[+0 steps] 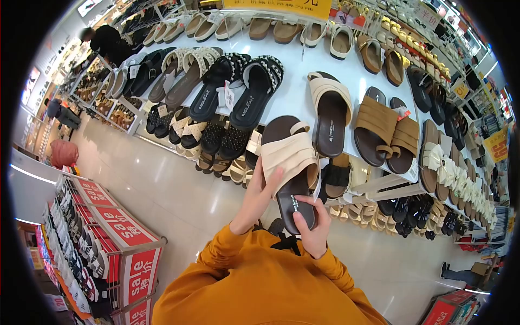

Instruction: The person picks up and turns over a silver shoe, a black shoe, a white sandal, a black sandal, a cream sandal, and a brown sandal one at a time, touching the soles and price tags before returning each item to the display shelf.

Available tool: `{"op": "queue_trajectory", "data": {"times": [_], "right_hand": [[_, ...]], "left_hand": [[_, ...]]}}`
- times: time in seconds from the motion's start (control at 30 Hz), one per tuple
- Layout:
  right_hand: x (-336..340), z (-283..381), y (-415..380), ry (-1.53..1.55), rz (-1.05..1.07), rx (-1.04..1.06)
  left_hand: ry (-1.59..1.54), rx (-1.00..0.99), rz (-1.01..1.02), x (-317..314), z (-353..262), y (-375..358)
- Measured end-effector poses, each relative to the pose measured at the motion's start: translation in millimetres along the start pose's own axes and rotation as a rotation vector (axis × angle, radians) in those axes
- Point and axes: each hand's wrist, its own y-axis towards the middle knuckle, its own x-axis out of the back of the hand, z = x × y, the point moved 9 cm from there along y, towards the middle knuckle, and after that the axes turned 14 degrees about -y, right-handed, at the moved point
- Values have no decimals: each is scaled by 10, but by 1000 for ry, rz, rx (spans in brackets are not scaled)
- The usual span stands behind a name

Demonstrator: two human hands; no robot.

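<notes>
A cream slide sandal (288,157) with a pleated strap, a toe loop and a dark insole is held between my two hands, in front of my body. My left hand (254,199) grips the strap's left side, thumb lying over the cream band. Near the heel, my right hand (315,227) has its fingers closed round the edge and its thumb on the insole. A matching cream sandal (331,96) stands on the white display table (295,59), just beyond. Right of it sits a pair of brown slides (375,125). Black studded slides (254,95) lie to the left.
Below the tabletop, lower shelves carry more sandals (238,170). A sale rack (122,244) with red signs and shoes stands at lower left. One person in dark clothes (111,43) is at upper left. Yellow signs (279,6) hang above the rows.
</notes>
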Motion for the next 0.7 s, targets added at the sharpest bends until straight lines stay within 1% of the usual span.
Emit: {"op": "queue_trajectory", "data": {"times": [0.03, 0.1, 0.13, 0.23, 0.27, 0.3, 0.33, 0.43, 0.47, 0.53, 0.57, 0.63, 0.67, 0.7], "right_hand": [[-8, -32, 16, 41, -23, -40], [-35, -82, 76, 72, -45, -47], [-50, -128, 111, 79, -64, -65], [-109, -57, 274, 117, -65, -89], [-144, -20, 357, 145, -62, -109], [-174, -9, 447, 173, -61, -128], [-205, 29, 539, 164, -12, -86], [-242, 70, 692, 218, -42, -29], [-245, -5, 706, 126, -23, 44], [-228, -81, 704, 23, 17, 77], [-242, -120, 690, -30, 34, 90], [-189, -221, 645, -38, -103, 75], [-163, -217, 632, -21, -178, 70], [-143, -213, 629, -4, -252, 65]], "left_hand": [[-7, -2, 30, -6, 6, -24], [-22, -5, 96, -27, 35, -90], [-24, -66, 142, -59, 33, -118], [83, 95, 232, -176, 105, -269], [59, 118, 212, -159, 128, -264], [111, 76, 215, -150, 98, -237], [163, 35, 219, -138, 66, -205], [234, -43, 193, -91, -36, -56], [267, -58, 177, -49, -55, -26], [326, -73, 140, 80, -35, 54], [358, -85, 164, 101, -51, 93], [419, -106, 220, 133, -82, 176], [491, -175, 289, 132, -78, 233], [409, -133, 324, 122, -47, 271]]}}
